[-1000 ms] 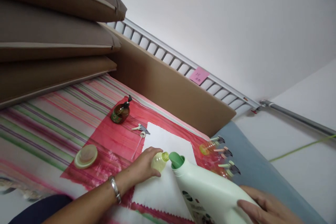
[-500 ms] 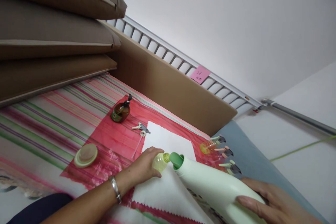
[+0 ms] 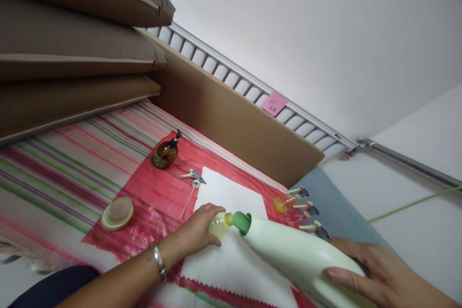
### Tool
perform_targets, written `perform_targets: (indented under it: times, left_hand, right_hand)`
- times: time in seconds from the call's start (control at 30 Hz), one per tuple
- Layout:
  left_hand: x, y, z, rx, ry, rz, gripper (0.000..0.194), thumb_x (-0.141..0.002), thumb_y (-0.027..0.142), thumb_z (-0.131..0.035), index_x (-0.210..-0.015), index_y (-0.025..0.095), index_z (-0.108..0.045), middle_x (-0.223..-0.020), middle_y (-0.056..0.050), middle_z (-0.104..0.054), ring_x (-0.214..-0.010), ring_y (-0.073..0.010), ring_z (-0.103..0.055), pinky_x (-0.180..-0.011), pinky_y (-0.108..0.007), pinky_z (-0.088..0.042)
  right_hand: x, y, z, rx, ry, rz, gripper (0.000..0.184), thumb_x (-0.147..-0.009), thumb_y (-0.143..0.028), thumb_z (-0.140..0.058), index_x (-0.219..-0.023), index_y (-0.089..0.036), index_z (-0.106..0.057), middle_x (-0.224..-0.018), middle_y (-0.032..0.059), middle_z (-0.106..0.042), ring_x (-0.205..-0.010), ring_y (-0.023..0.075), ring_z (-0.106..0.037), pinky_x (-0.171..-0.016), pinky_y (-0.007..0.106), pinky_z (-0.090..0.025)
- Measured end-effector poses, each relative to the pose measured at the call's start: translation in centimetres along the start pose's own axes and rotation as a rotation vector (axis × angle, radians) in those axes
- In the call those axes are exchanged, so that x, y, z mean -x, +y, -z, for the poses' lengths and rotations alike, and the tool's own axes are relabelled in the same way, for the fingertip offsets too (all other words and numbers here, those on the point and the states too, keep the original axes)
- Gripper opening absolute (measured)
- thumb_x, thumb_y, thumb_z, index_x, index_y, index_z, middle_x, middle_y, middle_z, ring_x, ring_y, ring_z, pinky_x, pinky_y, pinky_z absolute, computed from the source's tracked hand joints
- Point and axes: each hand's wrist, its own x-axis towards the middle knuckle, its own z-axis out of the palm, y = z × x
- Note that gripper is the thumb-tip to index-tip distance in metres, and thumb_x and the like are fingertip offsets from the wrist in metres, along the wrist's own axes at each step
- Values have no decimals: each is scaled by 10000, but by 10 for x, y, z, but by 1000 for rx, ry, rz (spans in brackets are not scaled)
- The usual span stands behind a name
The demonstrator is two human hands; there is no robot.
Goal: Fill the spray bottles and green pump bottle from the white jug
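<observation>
My left hand (image 3: 202, 228) grips a small clear yellowish bottle (image 3: 220, 225), its threaded mouth uncovered. Wrapped around a large pale green jug (image 3: 288, 245) is my right hand (image 3: 371, 269); the jug lies tipped toward the left. Its green pouring spout (image 3: 241, 223) meets the small bottle's mouth. Whether liquid is flowing I cannot tell. Beneath them lies a white cloth (image 3: 231, 192) with zigzag edges. A spray trigger head (image 3: 195, 178) with a thin tube rests just beyond my left hand. To the left sits a round pale green cap (image 3: 117, 213).
A brown pump bottle (image 3: 166, 153) stands on the red sheet (image 3: 144, 183). Several spray bottles (image 3: 292, 203) are grouped at the right. A brown board (image 3: 234, 120) leans against a white radiator (image 3: 209, 65) carrying a pink note (image 3: 274, 103). Stacked brown cushions (image 3: 72, 43) rise at the left.
The jug has tilted slightly, so its printed side is now mostly turned out of sight. The small bottle and my left hand have barely moved.
</observation>
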Motion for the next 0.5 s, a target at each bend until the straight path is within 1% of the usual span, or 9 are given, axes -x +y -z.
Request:
perform_targets:
  times: [0.07, 0.1, 0.2, 0.33, 0.5]
  left_hand:
    - [0, -2, -1, -3, 2, -4, 749, -505, 149, -849, -1184, 223, -544, -1173, -81, -573, -1109, -254, -512, -991, -379, -386]
    - [0, -3, -2, -2, 1, -7, 751, -503, 154, -850, -1184, 227, -543, -1172, -78, -573, -1108, -254, -512, -990, -380, -387]
    - [-1, -6, -4, 3, 3, -14, 753, -499, 152, -851, -1182, 230, -545, -1177, -74, -570, -1109, -251, -511, -989, -375, -388]
    - [-1, -7, -5, 8, 7, -25, 759, -489, 152, -856, -1178, 234, -549, -1178, -76, -569, -1104, -247, -511, -986, -377, -390]
    - [0, -5, -4, 16, 7, -12, 740, -505, 153, -845, -1176, 254, -550, -1177, -64, -570, -1104, -249, -509, -987, -386, -386]
  right_hand:
    - [-1, -1, 2, -69, -194, -26, 267, -719, -539, -563, -836, -329, -680, -831, -28, -713, -763, 244, -658, -676, 254, -531]
    - [-1, -2, 3, -88, -242, -43, 263, -732, -533, -556, -858, -333, -670, -862, -27, -709, -798, 249, -652, -703, 259, -523]
    - [0, -1, 6, -81, -254, -71, 252, -732, -532, -564, -846, -329, -659, -870, -23, -699, -812, 253, -640, -711, 263, -508]
    - [1, -2, 8, -76, -250, -58, 226, -734, -480, -585, -875, -317, -652, -892, -8, -690, -826, 256, -633, -722, 267, -507]
    - [0, -7, 10, -71, -253, -49, 181, -730, -450, -593, -797, -294, -653, -827, -7, -689, -772, 249, -636, -667, 258, -510]
